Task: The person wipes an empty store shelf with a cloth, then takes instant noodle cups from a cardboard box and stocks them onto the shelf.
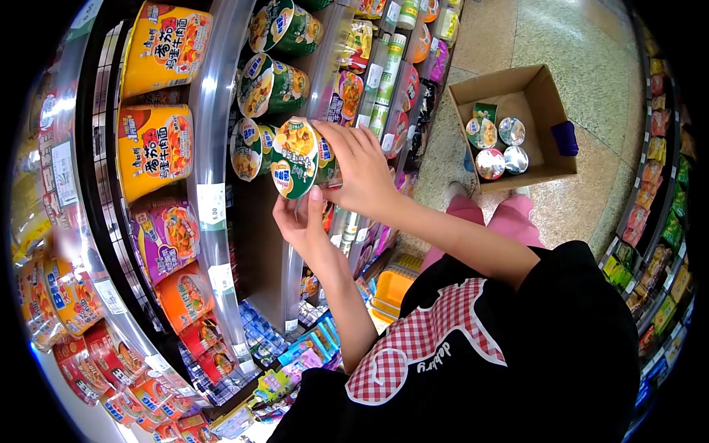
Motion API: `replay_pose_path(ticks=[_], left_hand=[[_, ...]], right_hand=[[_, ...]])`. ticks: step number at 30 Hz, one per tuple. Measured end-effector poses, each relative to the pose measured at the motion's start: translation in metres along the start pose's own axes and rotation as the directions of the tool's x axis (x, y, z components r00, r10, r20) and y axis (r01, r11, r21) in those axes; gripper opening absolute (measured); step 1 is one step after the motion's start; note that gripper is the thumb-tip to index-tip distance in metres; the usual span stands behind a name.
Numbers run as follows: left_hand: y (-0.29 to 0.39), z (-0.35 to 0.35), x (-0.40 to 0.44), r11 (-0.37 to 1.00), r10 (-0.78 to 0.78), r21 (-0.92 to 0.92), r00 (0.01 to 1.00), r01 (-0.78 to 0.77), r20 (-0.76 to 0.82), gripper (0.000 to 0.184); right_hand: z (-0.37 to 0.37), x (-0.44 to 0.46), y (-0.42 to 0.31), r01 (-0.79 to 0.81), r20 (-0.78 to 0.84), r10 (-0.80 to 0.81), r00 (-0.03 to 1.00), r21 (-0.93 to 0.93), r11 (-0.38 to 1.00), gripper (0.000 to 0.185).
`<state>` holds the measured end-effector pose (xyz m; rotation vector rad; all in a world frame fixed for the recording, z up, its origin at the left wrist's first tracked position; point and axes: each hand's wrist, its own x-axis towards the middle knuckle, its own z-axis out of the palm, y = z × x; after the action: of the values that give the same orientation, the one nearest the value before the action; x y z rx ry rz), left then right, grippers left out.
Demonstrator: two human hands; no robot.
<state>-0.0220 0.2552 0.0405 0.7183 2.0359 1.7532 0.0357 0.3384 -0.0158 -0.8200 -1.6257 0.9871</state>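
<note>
Both my hands are on a green-and-white instant noodle cup [295, 156], its printed lid tipped toward me. Fingers of my right hand [360, 166] wrap over its upper right side. My left hand [301, 220] pinches the lower rim from below. Just behind it on the shelf stand matching green noodle cups [273, 85], one close against the held cup. Part of the held cup's side is hidden by my right hand.
Yellow noodle tubs [156, 148] line the shelf at left, with a purple tub [166, 240] below them. On the floor at right stands an open cardboard box [550, 96] with several noodle cups [490, 164] inside. Another stocked shelf [642, 221] runs along the far right.
</note>
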Motion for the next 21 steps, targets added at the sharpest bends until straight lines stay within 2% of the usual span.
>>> replay_pose_path(ticks=[2,8,13,21], left_hand=[[-0.002,0.000,0.004,0.999,0.010,0.034,1.000,-0.010,-0.013,0.049],[-0.006,-0.009,0.019,0.998,0.054,0.023,0.997,-0.053,-0.057,0.052],[-0.003,-0.012,0.029,0.998,0.062,-0.007,0.997,-0.062,-0.054,0.053],[-0.005,-0.017,0.037,0.994,-0.032,-0.108,0.999,0.032,0.002,0.041]], right_hand=[[0.005,0.003,0.004,0.035,-0.048,-0.033,0.998,0.033,0.999,0.097],[0.023,0.016,0.000,0.088,-0.061,-0.085,0.995,0.055,0.995,0.094],[0.031,0.026,-0.007,0.088,-0.029,-0.090,0.996,-0.058,0.994,0.095],[0.025,0.027,-0.003,0.037,-0.027,-0.038,0.999,-0.047,0.998,0.109]])
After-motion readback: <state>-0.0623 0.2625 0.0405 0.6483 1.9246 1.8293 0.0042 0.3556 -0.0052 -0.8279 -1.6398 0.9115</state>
